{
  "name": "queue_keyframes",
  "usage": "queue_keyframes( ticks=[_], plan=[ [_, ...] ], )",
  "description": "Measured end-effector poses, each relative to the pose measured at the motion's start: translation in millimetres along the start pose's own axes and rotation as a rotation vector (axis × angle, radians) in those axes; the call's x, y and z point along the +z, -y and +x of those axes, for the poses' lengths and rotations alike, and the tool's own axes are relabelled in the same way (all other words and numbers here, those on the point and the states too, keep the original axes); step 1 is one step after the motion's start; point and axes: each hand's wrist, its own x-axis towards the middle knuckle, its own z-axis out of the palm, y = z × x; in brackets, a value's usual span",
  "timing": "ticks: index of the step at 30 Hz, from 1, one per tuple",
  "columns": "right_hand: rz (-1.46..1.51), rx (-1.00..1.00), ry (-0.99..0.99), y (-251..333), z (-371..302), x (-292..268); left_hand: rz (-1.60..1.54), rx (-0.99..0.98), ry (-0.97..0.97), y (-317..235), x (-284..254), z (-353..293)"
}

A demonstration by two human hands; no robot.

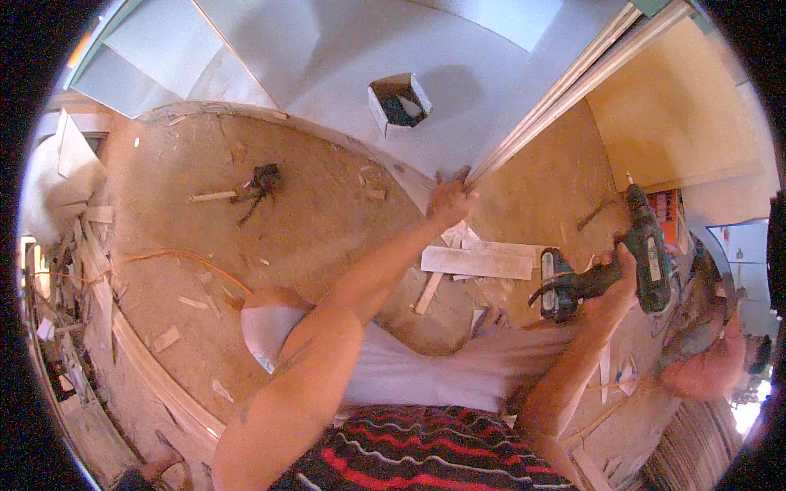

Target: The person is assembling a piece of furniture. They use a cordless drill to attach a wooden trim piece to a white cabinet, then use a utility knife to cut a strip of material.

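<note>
My left hand is closed around the near corner of a panel, where the pale wooden edges of boards run up to the right. My right hand grips a dark cordless drill by its handle, its bit pointing away from me. The drill is held off to the right, apart from the boards. A white panel surface spreads out beyond my left hand. On it rests a small open cardboard box with dark contents, too small to make out.
Wood offcuts lie on the brown floor ahead of me. A dark tool lies farther left. An orange cord crosses the floor. Scrap wood piles up at the left. Another person's arm shows at the right.
</note>
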Motion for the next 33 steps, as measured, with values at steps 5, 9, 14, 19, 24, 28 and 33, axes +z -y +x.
queue_keyframes(
  ticks=[5, 9, 14, 19, 24, 28, 33],
  plan=[
    [-0.002, 0.036, -0.061, 4, -11, 18, -0.516, -0.015, -0.055, -108, -91, 26],
    [0.069, -0.03, -0.011, -8, -9, 28, -0.598, 0.233, -0.209, -161, -142, 57],
    [0.012, -0.023, -0.057, 1, -29, 47, -0.608, 0.544, -0.441, -208, -182, 95],
    [-0.04, -0.128, 0.004, 0, -18, 30, -0.506, 0.409, -0.313, -221, -202, 96],
    [0.009, -0.128, -0.012, 0, -25, 34, -0.493, 0.437, -0.35, -218, -204, 93],
    [0.06, -0.037, 0.014, 3, -28, 31, -0.529, 0.334, -0.229, -221, -209, 86],
    [0.058, -0.064, -0.036, 5, -25, 32, -0.783, 0.423, 0.064, -170, -209, 110]
  ],
)
